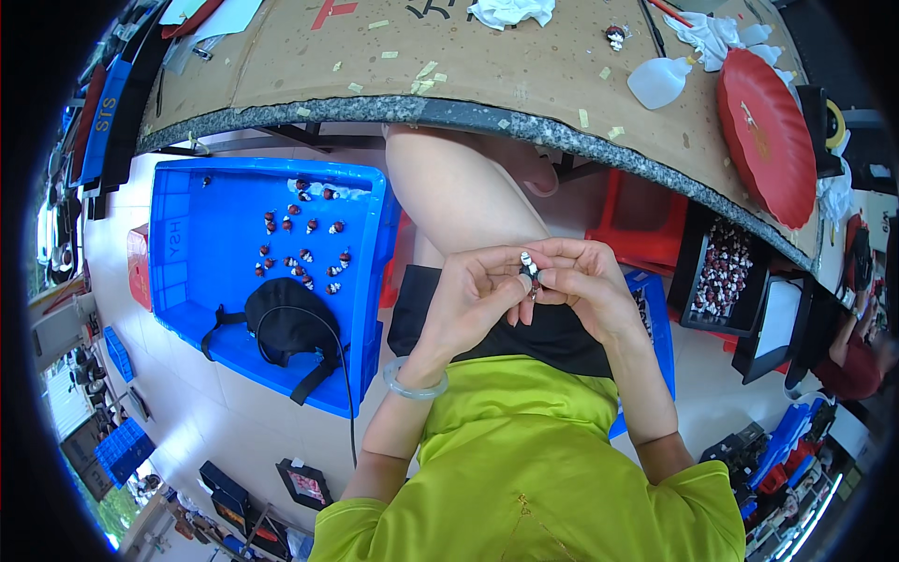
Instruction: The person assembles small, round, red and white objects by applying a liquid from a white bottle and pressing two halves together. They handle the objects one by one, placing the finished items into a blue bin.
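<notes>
Above my lap, my left hand point(482, 290) and my right hand point(585, 286) meet, both pinching a small black-and-white figurine point(529, 268) between thumbs and fingers. Its white top points up toward the table; the lower end, partly hidden by my thumbs, looks dark red. To my left stands a large blue plastic crate point(178, 300), with several small red-and-white figurines point(306, 255) scattered on its bottom. A black bag with straps point(292, 323) lies in the crate's near part.
The cardboard-covered table point(309, 66) runs along the far side, holding a red scalloped tray point(766, 136), a white squeeze bottle point(660, 82), crumpled tissue point(510, 11) and one figurine point(615, 37). At right, a black bin point(688, 290) is full of figurines beside a red stool point(637, 225).
</notes>
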A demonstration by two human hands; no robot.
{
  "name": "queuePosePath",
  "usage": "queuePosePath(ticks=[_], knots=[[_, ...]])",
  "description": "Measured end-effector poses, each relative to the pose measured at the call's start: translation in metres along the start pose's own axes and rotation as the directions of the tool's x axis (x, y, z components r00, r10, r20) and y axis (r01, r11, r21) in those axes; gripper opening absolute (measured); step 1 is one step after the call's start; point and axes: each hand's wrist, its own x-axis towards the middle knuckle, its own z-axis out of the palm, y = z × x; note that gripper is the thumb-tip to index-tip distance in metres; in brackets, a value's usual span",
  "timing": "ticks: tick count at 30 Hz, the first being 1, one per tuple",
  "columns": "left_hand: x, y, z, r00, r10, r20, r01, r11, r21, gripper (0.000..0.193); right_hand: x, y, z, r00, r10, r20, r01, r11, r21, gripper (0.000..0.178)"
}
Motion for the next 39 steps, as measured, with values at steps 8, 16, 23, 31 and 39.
queuePosePath(ticks=[8,16,23,31,39], knots=[[0.000,-0.002,0.003,1.000,0.003,-0.022,-0.003,1.000,-0.010,0.025,0.000,0.005,-0.001,0.999,-0.037,-0.028,0.036,0.999,-0.016,0.031],[-0.001,-0.002,0.006,0.999,0.023,-0.031,-0.022,1.000,0.020,0.027,-0.001,0.004,0.000,0.997,-0.070,-0.018,0.070,0.998,-0.011,0.030],[0.002,-0.001,0.005,1.000,0.018,-0.020,-0.017,1.000,0.012,0.026,0.001,0.002,0.000,0.997,-0.031,-0.066,0.028,0.999,-0.039,0.029],[0.003,-0.001,-0.008,0.997,-0.046,0.069,0.053,0.993,-0.106,0.025,-0.001,-0.005,0.004,0.949,-0.265,0.168,0.293,0.942,-0.167,0.032],[0.004,-0.002,-0.009,0.995,0.013,0.099,0.002,0.989,-0.148,0.023,0.003,0.002,0.000,0.916,-0.392,0.084,0.397,0.856,-0.330,0.021]])
